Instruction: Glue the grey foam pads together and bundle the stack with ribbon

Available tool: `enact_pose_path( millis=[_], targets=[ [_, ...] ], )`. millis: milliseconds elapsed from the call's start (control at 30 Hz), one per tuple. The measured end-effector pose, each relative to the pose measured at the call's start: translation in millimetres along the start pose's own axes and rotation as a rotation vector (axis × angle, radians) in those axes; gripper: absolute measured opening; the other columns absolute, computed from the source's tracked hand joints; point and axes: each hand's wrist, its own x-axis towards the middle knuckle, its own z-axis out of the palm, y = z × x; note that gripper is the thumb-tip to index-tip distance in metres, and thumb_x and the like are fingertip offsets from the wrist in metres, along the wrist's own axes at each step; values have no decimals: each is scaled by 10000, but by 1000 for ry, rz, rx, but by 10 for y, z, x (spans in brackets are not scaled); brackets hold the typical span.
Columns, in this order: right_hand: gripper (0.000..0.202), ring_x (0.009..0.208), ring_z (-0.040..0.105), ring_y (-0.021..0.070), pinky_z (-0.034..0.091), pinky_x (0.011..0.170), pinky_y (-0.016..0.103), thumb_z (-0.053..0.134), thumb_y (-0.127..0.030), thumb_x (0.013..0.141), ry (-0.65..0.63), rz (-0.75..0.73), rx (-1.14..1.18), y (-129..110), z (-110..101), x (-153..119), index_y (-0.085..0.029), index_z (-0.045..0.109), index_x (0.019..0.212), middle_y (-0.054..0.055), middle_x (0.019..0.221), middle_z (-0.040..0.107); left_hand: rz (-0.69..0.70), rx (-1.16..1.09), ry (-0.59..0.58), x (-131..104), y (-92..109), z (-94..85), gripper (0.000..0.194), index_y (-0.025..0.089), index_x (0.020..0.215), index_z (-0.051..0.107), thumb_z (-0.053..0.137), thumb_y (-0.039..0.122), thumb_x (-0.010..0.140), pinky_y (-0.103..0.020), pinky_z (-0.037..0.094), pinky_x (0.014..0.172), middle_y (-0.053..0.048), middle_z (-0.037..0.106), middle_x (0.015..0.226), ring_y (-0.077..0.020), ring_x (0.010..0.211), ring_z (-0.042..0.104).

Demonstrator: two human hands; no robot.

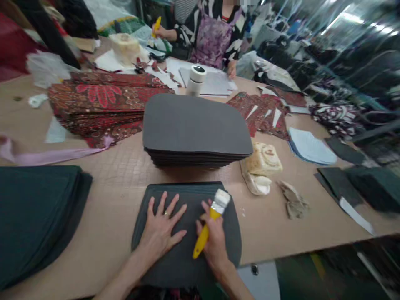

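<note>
My left hand [164, 227] lies flat with fingers spread on a dark grey sheet [175, 266] on top of a short pile at the table's front edge. In my right hand [214, 237] is a paintbrush [203, 237] with a yellow handle and pale bristles, which point away from me. The fingers of that hand rest on or just over the same sheet. Right behind the pile stands a tall stack of rounded grey panels [196, 125]. To its right a cream-coloured, crusted container [264, 160] sits on the table.
Dark green pieces [37, 216] are piled at the left. Red patterned fabric [106, 100] lies beyond, near a pink ribbon [56, 157]. A white bottle [196, 80] stands behind the stack. A crumpled rag [293, 200] is at the right. Across the table a person [212, 33] holds another yellow brush.
</note>
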Motion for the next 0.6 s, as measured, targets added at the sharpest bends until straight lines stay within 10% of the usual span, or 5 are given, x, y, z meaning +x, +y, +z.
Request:
enact_pose_path(
  millis=[200,600],
  targets=[
    [262,1225,468,212,464,943,419,406,-72,853,-44,-11,63,-246,354,60,-193,501,1064,116,1286,536,58,89,41,82,9,17,579,367,1311,468,591,469,754,-642,149,1033,-80,428,1411,-408,1318,294],
    [104,1200,451,271,458,884,471,474,-277,898,209,298,-181,785,-274,-230,-195,505,954,143,1234,544,101,166,48,73,-3,72,615,350,1335,440,595,451,749,-659,138,1024,-107,393,1432,-409,1337,247]
  ],
)
